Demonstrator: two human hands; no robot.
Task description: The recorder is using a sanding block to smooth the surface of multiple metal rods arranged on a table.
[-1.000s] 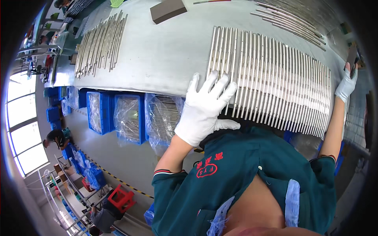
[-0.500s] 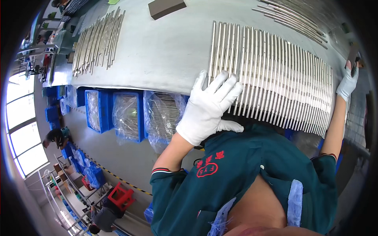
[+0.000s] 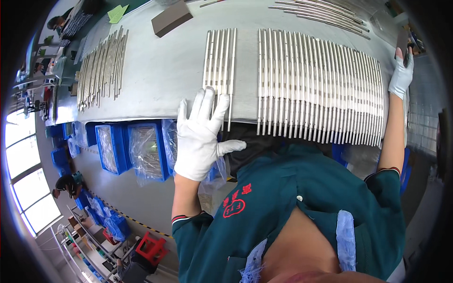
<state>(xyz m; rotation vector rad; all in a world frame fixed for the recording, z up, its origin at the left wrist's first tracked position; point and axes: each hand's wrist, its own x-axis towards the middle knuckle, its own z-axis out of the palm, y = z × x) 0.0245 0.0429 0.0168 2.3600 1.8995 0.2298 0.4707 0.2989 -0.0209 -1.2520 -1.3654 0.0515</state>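
Under the table edge on your left, blue bins [image 3: 112,150] lined with clear bags hold more shiny rods, but the plastic makes them hard to see. Your left hand [image 3: 202,137] in its white glove lies flat and open, fingertips touching the near ends of a small bunch of metal rods [image 3: 221,60] on the grey table [image 3: 165,70]. To the right is the big row of rods [image 3: 321,87]; at its far end your right hand [image 3: 401,75] holds something dark, partly cut off.

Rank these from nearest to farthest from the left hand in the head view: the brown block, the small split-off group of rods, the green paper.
From the left hand:
1. Small group of rods, just above the fingertips.
2. Brown block, farther up the table.
3. Green paper, far upper left.
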